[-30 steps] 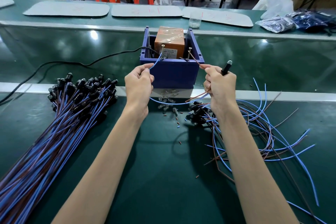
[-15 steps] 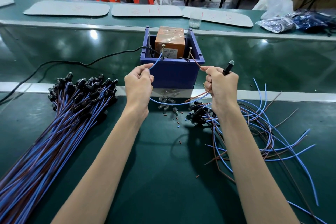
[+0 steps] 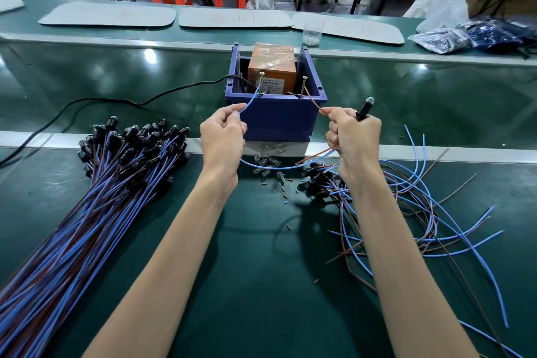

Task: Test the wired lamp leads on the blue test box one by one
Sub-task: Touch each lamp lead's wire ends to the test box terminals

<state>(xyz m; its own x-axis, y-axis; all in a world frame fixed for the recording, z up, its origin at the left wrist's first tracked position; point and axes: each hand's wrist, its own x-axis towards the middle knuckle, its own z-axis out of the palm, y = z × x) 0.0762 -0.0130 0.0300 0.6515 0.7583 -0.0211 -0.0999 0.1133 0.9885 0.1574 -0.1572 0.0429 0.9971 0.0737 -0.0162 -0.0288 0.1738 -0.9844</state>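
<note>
Little is changing over the last second: the right hand (image 3: 356, 136) is only raising the lamp (image 3: 364, 107) a touch, while both lead ends are staying at the screws of the box (image 3: 276, 122). The contact seems to be holding for this lamp, though I cannot tell if the bulb is glowing. The left hand (image 3: 222, 136) is pinching the blue wire (image 3: 250, 102), whose tip is meeting the left screw (image 3: 261, 81). The right hand is gripping the lamp body and pinching the brown wire (image 3: 315, 103) toward the right screw (image 3: 304, 86). The lamp is sitting just right of the box, its long axis slanting — bulb pointing up and away rightward.
</note>
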